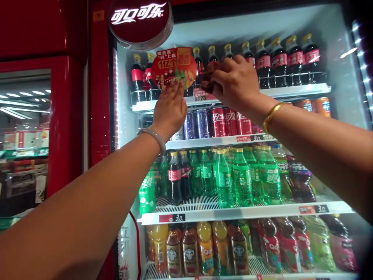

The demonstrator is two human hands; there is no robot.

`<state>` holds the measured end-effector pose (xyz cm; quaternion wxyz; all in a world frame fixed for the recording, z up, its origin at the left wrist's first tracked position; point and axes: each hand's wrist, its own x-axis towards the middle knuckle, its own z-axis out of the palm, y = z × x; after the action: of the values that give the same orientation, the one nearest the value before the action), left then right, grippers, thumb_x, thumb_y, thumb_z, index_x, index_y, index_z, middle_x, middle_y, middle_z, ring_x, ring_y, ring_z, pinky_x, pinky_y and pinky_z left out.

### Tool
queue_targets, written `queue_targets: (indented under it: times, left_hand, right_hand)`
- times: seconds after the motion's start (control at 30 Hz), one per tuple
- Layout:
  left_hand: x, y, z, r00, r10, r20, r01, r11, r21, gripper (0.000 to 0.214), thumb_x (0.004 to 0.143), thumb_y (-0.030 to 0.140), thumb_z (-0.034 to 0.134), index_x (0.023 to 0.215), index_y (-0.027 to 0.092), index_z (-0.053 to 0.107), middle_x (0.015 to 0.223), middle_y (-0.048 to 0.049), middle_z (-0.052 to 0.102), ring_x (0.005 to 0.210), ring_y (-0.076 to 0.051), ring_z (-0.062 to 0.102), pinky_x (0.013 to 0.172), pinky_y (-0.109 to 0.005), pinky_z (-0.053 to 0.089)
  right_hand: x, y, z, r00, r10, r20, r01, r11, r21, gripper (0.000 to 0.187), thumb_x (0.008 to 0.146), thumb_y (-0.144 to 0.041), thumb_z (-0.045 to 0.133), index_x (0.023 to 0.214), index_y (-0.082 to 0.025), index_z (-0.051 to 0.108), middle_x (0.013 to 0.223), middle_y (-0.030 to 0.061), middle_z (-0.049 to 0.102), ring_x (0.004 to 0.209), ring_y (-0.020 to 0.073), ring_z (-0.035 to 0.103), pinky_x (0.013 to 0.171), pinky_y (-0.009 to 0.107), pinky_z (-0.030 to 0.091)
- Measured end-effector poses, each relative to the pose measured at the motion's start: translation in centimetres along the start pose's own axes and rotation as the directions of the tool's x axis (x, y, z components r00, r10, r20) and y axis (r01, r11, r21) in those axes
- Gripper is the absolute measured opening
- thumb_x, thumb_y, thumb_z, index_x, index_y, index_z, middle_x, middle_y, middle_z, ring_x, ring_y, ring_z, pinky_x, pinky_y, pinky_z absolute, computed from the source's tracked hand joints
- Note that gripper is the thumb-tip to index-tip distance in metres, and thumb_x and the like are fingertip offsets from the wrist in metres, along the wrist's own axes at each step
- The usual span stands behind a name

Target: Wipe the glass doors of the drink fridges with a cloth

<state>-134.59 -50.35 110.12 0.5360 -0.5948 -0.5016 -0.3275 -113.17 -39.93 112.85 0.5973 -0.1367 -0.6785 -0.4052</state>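
My left hand (171, 105) lies with its fingers stretched out flat against the lower part of a red promotional sign (175, 64). This sign hangs at the front of the top shelf, in front of several cola bottles (279, 60) with yellow caps. To the right of it, my right hand (233, 79) is closed, with bent fingers, around a dark, crumpled-looking piece (208, 79); its kind is hard to make out. Just below that piece is a red price label (202, 94) on the shelf edge. A grey bangle circles my left wrist and a gold bangle my right.
A lit round sign (140, 19) juts out at the upper left of the open cooler. Lower shelves hold cans (218, 122), green bottles (224, 179) and juice bottles (205, 249). White shelf edges (233, 213) run across. A red cabinet with glass (25, 147) stands at the left.
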Motion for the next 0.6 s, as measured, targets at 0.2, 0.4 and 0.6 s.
queue_targets:
  times: [0.2,0.4,0.6]
  left_hand:
    - [0.1,0.0,0.0,0.992,-0.112,-0.058,0.113,0.994,0.008,0.069,0.100,0.029,0.025,0.166,0.010,0.022,0.176,-0.0041,0.016,0.164,-0.019,0.006,0.138,-0.039,0.003]
    - [-3.7,-3.3,-1.7,0.999,-0.029,0.033,0.027,0.999,0.047,0.072,0.098,0.033,0.028,0.166,0.011,0.022,0.176,-0.0027,0.018,0.164,-0.018,0.012,0.137,-0.039,0.011]
    - [-9.2,-7.9,-3.9,0.988,-0.153,0.026,0.151,0.986,0.070,0.076,0.099,0.051,0.015,0.168,0.018,0.014,0.175,0.0090,0.005,0.165,-0.021,0.004,0.138,-0.042,-0.001]
  right_hand:
    - [3.7,-7.1,1.6,0.982,0.183,-0.045,-0.182,0.983,0.015,0.034,0.098,-0.033,0.042,0.110,-0.030,0.074,0.131,0.0099,0.068,0.115,0.0354,0.052,0.083,0.047,0.039]
    - [0.4,-7.7,2.0,0.974,-0.225,0.004,0.225,0.974,0.017,0.033,0.098,-0.029,0.043,0.113,-0.029,0.073,0.126,0.0070,0.069,0.110,0.0299,0.054,0.085,0.044,0.039]
    - [3.0,-9.1,2.6,0.998,0.045,-0.038,-0.044,0.999,0.022,0.039,0.097,-0.040,0.042,0.118,-0.029,0.073,0.130,0.0106,0.067,0.114,0.0338,0.051,0.084,0.051,0.037]
